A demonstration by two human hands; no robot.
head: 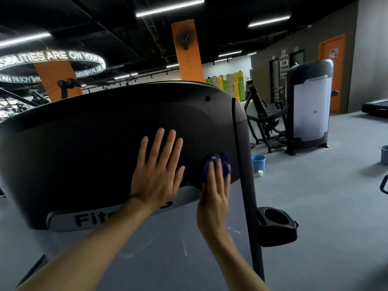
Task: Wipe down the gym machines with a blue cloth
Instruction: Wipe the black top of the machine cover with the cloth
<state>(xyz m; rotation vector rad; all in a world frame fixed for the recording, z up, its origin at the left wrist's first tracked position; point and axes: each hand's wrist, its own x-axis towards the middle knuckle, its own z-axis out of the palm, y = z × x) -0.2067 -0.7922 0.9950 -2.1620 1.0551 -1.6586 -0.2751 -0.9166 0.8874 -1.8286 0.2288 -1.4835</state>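
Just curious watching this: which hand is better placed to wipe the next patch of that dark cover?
The right hand, probably: it already presses the blue cloth against the dark cover. The left hand lies flat and bare on it.

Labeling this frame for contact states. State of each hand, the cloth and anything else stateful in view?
Left hand: flat on the dark cover, fingers straight and spread.
Right hand: pressing the cloth against the cover's lower right edge.
Cloth: bunched under the fingers, blue, partly hidden.
Cup holder: looks empty.
Bucket: upright on the floor, contents not visible.
Small cup: upright beside the bucket.
Orange door: closed.
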